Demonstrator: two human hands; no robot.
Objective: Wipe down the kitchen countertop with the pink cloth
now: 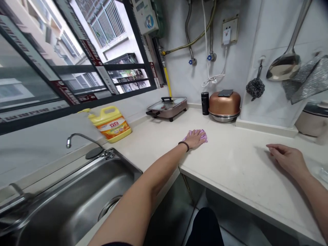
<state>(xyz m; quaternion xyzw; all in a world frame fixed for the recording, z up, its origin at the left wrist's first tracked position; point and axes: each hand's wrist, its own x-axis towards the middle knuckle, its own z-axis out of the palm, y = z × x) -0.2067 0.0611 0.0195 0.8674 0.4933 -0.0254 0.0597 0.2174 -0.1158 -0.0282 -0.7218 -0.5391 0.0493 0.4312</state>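
Observation:
My left hand (195,139), with a dark beaded bracelet at the wrist, presses down on a crumpled purple cloth (204,134) on the white countertop (230,153). Parts of the cloth stick out around the fingers; the rest is hidden beneath the palm. Over at the right, my right hand (289,159) hovers just above the counter, palm down. Its fingers are loosely bent and nothing shows in them; some fingers are hidden from view.
A steel sink (84,198) with a faucet (87,138) lies left, beside a yellow detergent jug (112,124). Behind stand an electric pan (167,107), a black flask (205,103) and a copper-coloured pot (224,102) with a phone on top. A skimmer ladle (284,65) hangs right.

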